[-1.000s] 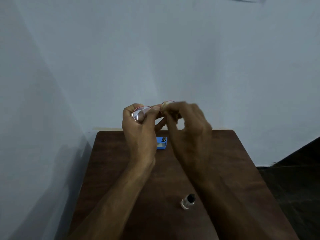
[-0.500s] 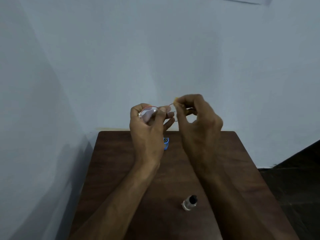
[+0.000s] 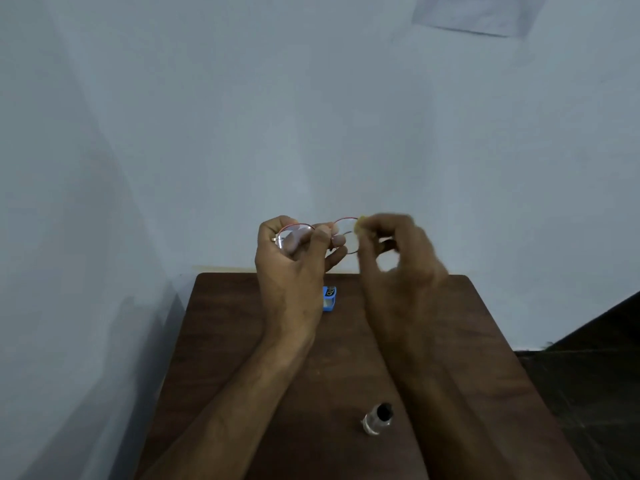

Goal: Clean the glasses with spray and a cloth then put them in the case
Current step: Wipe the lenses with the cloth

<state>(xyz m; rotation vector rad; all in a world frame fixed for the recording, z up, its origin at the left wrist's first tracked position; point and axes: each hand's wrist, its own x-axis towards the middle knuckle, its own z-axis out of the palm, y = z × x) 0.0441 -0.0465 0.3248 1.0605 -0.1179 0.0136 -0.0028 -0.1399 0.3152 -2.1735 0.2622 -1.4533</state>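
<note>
1. Pale blue wall point(image 3: 311, 116) fills the back. In front of it, up in the air over the far end of the brown wooden table point(image 3: 242, 341), are the glasses point(image 3: 348, 245). They have thin red round rims.
2. Both hands hold the glasses, one at each side.
3. The left hand point(image 3: 294, 271) grips one lens. Its thumb lies on top near the middle of the glasses, and its fingers curl behind the lens.
4. The right hand point(image 3: 398, 265) looks blurry. Its curled fingers pinch a small yellow cloth point(image 3: 360, 225) against the outer edge of the other lens.
5. A little blue box point(image 3: 329, 298) lies on the table under the hands and peeks out between the two wrists. I cannot tell if it is the case.
6. A small clear spray bottle point(image 3: 377, 419) with a black top stands near the close end of the table, just beside the right arm. No hand touches it.
7. A sheet of paper point(image 3: 474, 15) is on the wall, high up on the right.
8. Dark floor point(image 3: 588, 393) shows to the right of the table.
</note>
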